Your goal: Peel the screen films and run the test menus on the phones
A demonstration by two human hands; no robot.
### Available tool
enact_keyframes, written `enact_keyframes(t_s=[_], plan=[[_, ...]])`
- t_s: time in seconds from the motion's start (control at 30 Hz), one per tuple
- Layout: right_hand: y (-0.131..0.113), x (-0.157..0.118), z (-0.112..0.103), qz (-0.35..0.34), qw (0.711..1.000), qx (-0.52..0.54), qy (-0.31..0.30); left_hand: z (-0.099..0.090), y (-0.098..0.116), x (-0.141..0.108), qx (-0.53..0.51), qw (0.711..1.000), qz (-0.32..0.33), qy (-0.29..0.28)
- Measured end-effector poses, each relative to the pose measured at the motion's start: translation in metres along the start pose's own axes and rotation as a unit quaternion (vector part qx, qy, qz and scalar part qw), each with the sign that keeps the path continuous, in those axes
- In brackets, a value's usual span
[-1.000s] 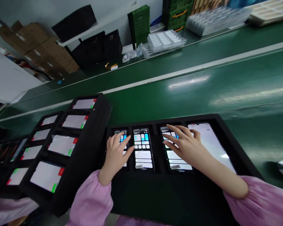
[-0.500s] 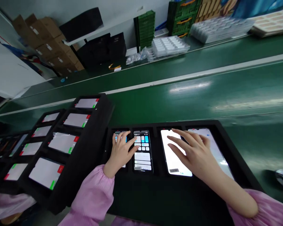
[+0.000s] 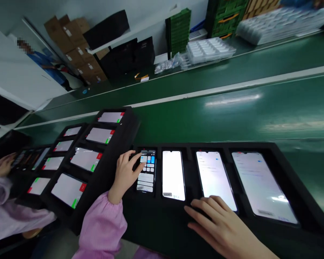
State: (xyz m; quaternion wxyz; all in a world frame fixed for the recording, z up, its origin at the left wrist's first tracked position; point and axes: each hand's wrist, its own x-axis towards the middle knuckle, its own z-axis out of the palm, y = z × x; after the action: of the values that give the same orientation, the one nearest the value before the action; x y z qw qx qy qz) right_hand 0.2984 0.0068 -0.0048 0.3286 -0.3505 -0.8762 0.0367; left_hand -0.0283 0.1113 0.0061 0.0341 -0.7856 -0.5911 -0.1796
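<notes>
Four phones lie face up with lit screens in a black foam tray (image 3: 250, 145). My left hand (image 3: 125, 174) has its fingers spread over the leftmost phone (image 3: 146, 178), which displays a panel of tiles and sliders. Whether a fingertip touches the glass I cannot tell. Beside it is a phone with a nearly blank white screen (image 3: 173, 174). My right hand (image 3: 217, 225) is empty, fingers apart, over the tray's near side, just below the third phone (image 3: 214, 176). That one and the rightmost phone (image 3: 261, 183) show pale pages with a small blue switch.
Left of my tray, a raised black tray (image 3: 108, 153) holds several phones with white screens and red and green corners. A co-worker's hand (image 3: 4, 165) is at the far left. Clear plastic trays (image 3: 210, 50) and green crates (image 3: 179, 32) stand beyond the green belt (image 3: 175, 118).
My right hand has drawn back from the third phone toward me. The second phone's screen went from tiles to white, the third's from white to a page with a switch. The view swung left.
</notes>
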Motion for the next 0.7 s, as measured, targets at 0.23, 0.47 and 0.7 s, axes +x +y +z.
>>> enact_keyframes(t_s=[0.23, 0.47, 0.7], plan=[[0.004, -0.013, 0.023, -0.019, 0.999, -0.044, -0.009, 0.016, -0.003, -0.016, 0.007, 1.0, -0.005, -0.008], [0.007, -0.019, 0.026, -0.015, 0.997, -0.073, -0.004, 0.02, -0.004, -0.019, -0.021, 1.0, -0.017, -0.008], [0.004, -0.02, 0.026, -0.009, 0.995, -0.09, 0.032, 0.021, -0.001, -0.02, -0.055, 0.998, -0.034, -0.012]])
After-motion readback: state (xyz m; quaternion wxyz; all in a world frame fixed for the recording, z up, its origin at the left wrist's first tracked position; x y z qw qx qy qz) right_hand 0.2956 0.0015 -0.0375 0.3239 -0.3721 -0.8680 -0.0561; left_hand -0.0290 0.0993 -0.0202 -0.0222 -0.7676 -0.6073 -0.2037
